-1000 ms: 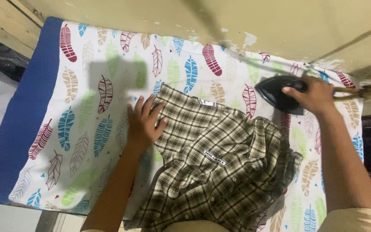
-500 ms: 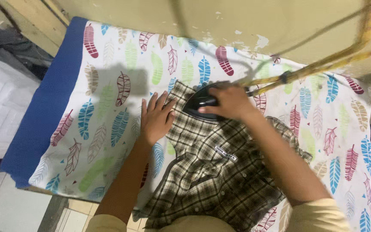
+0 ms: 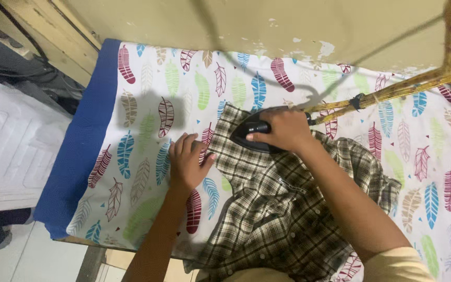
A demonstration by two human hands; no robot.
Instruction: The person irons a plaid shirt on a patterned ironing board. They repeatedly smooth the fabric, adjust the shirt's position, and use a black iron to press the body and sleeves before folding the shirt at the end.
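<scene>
Two hands work on a plaid shirt [image 3: 283,209] that lies on a feather-patterned cloth [image 3: 184,89]. The right hand [image 3: 283,129] is closed around the handle of a black iron [image 3: 250,134], which sits on the shirt's upper part. The left hand [image 3: 188,163] lies open and flat on the cloth, touching the shirt's left edge.

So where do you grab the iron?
By the handle on top of the iron, coming from above. The flat bottom lies on the shirt, so only the handle is free; the right hand wraps it that way.
</scene>
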